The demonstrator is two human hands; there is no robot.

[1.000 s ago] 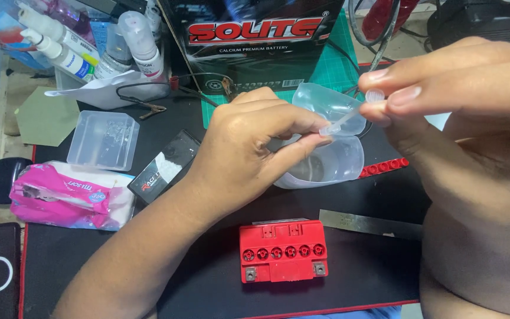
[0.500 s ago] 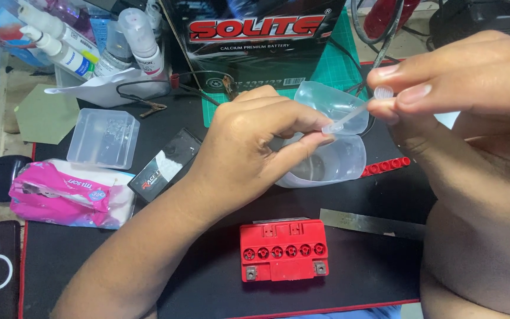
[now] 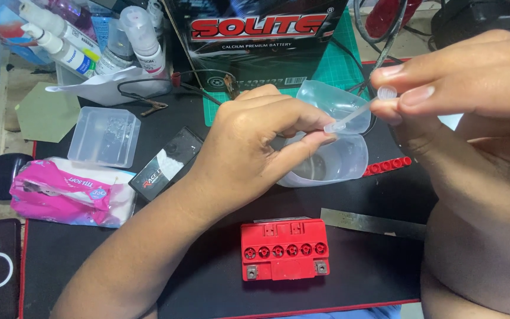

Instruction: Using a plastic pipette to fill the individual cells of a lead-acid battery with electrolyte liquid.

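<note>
My left hand (image 3: 255,145) grips a clear plastic bottle (image 3: 326,156) lying on its side above the black mat, its cut or open top (image 3: 337,106) tilted up. My right hand (image 3: 467,77) pinches the bulb of a small clear dropper (image 3: 358,112), whose tip points into the bottle's opening next to my left fingertips. Below the hands a small red battery (image 3: 284,248) with a row of round filler holes sits on the mat. A red strip of caps (image 3: 388,166) lies just right of the bottle.
A large black battery box (image 3: 255,35) stands at the back on a green cutting mat. Spray bottles (image 3: 137,35), a clear tub (image 3: 103,137), a pink tissue pack (image 3: 69,192), a small black box (image 3: 166,162) lie left. A steel ruler (image 3: 373,223) lies right.
My right hand has drifted slightly up and right with the dropper. The left hand and bottle stay in place.
</note>
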